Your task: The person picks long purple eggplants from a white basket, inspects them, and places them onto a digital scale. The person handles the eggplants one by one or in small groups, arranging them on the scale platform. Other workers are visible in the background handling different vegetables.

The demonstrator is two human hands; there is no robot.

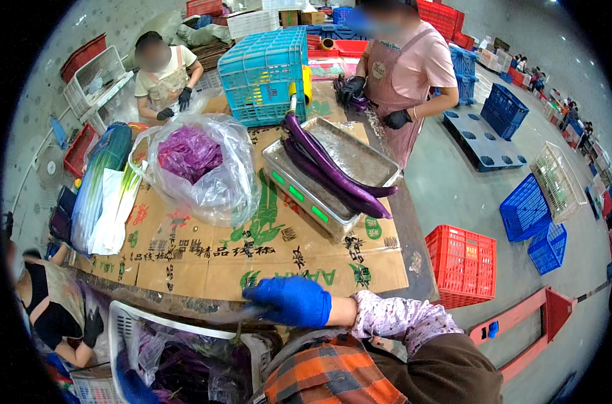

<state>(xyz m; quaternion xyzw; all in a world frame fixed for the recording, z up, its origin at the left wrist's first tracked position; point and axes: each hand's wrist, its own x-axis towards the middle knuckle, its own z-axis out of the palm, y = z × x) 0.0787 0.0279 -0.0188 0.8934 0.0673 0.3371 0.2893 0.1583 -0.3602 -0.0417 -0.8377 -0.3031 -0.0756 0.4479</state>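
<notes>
My right hand (291,302), in a blue glove, is over the near table edge, fingers pointing left; a blurred streak beside the fingers hides whether it holds anything. A blurred blue shape, seemingly my gloved left hand (130,376), is at the left side of a white plastic crate (185,323) holding dark purple eggplants (195,368) and clear film. On the cardboard-covered table, long purple eggplants (331,171) lie across the metal tray of a digital scale (356,146) with lit green displays. Left of it stands a clear plastic bag (230,187) with crumpled purple film (190,154) inside.
Bundled scallions (119,202) lie on the table's left side. A turquoise crate (260,76) stands at its back. Two co-workers (402,76) are across the table, another (58,313) at lower left. Right, on the floor, are a red crate (460,267) and a red pallet jack (523,328).
</notes>
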